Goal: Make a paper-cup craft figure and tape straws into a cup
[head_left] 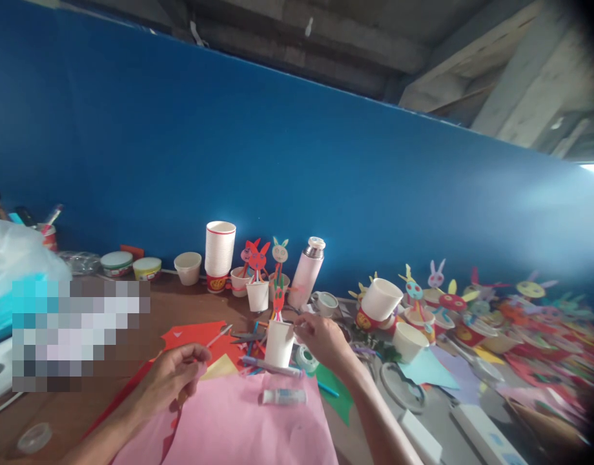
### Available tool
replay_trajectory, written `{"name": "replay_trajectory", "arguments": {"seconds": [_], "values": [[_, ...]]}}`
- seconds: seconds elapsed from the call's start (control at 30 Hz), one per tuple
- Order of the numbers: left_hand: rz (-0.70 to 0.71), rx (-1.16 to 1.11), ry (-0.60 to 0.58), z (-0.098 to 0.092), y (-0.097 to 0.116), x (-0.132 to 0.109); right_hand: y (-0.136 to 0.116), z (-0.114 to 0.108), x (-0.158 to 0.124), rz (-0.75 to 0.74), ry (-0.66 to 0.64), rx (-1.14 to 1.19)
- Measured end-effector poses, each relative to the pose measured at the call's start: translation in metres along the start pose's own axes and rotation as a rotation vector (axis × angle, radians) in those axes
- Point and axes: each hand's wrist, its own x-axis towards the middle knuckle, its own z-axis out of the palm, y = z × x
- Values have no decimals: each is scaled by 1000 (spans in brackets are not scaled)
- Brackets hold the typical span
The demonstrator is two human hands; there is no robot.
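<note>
A blue wall (258,148) bounds the brown table (181,303) behind, one white cup (279,349) topped by one red figure (278,301) stands past the pink paper's (248,433) far edge, the right hand's (321,332) fingers bend beside its rim, the left hand's (181,371) curl well apart, both grips unclear, and one glue stick's (283,396) label is too blurred to read.

Coloured paper (229,420), eared cup figures (279,342) and concrete ceiling (355,61) suggest a craft workshop.

No text can be read: yellow marks on the stacked white-and-red paper cups (220,253), far left, and print on the white cylindrical glue stick (283,396), near, are seen blurred.
</note>
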Motion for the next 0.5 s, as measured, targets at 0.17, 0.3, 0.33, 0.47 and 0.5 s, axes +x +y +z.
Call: {"name": "replay_trajectory", "arguments": {"seconds": [0.17,0.3,0.33,0.47,0.5], "values": [[1,5,46,3,0,0,-3,2,0,17,14,-13],[21,5,88,4,-1,1,-6,4,1,10,36,-25],[21,6,82,4,-1,1,-6,4,0,6,44,-32],[17,28,21,3,6,-2,-12,-4,-5,-7,128,-40],[21,38,16,4,10,-3,-15,-7,-7,-14,161,-34]]}}
